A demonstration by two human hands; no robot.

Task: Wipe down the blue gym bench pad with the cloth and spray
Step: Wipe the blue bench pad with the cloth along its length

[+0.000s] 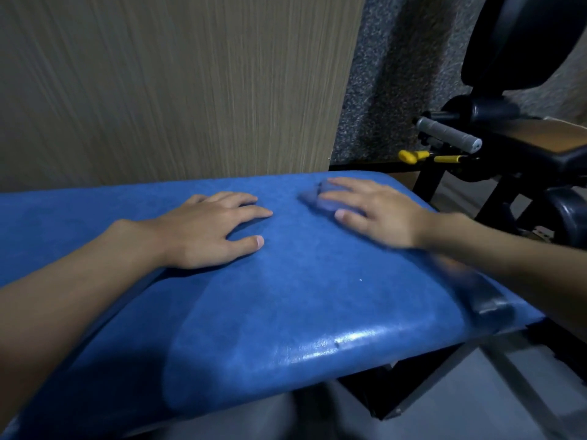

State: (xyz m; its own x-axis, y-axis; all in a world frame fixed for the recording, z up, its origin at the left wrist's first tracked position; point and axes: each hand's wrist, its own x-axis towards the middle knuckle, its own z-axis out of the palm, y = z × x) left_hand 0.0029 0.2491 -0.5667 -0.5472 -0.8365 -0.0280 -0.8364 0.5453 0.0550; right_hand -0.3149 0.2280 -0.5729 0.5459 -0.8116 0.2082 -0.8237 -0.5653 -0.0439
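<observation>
The blue gym bench pad [286, 296] fills the lower half of the head view, its near edge glossy. My left hand [209, 230] lies flat on the pad, fingers spread, with nothing in it. My right hand [374, 211] presses flat on a bluish cloth [317, 198] near the pad's far right corner; the hand and cloth are motion-blurred. Only a small part of the cloth shows past my fingers. No spray bottle is in view.
A wood-grain wall panel [174, 84] stands right behind the pad. At the right is a black gym machine [514, 147] with a grey handle [448, 134] and yellow pins [413, 156]. A dark blurred object [486, 296] lies at the pad's right edge under my right forearm.
</observation>
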